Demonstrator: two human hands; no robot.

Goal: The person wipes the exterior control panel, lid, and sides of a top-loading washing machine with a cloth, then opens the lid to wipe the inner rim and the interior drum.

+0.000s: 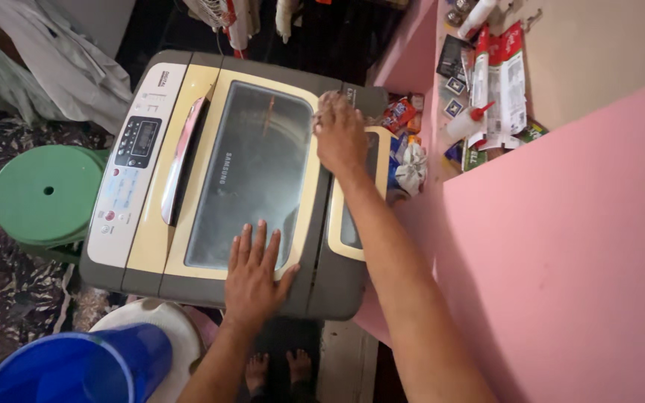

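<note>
a: what's closest to the person?

b: bare feet (278, 371) on the floor, straight below the left hand. left of that wrist sits a blue bucket (76, 367), with a white round tub (160, 322) just behind it.

a: and the left hand?

b: the left hand (254, 275) lies flat, palm down, fingers spread wide, gripping nothing. it presses on the near edge of the washing machine lid (251, 172), a dark glass panel in a cream frame, shut flat on the top-loading washing machine (132, 280).

a: the right one?

b: the right hand (340, 136) reaches further out, up and to the right of the left, well apart from it. it rests palm down on the far right corner of the lid, fingers loosely bent, holding nothing that i can see. just under its wrist is a smaller cream-framed panel (352, 224) at the machine's right end.

a: what's on the other side?

b: well left of both hands, a long silver handle (181, 160) runs along the lid's edge, then the control panel (130, 168) with its small display and buttons. beyond that stands a green plastic stool (45, 195).

a: further off?

b: past the right hand, small packets and a knotted white bag (410, 166) are wedged between machine and pink wall (561, 246). right of the hand, a worktop (599, 52) carries sachets and a white bottle with a red tip (466, 123). far left, grey cloth (54, 67) lies heaped.
</note>
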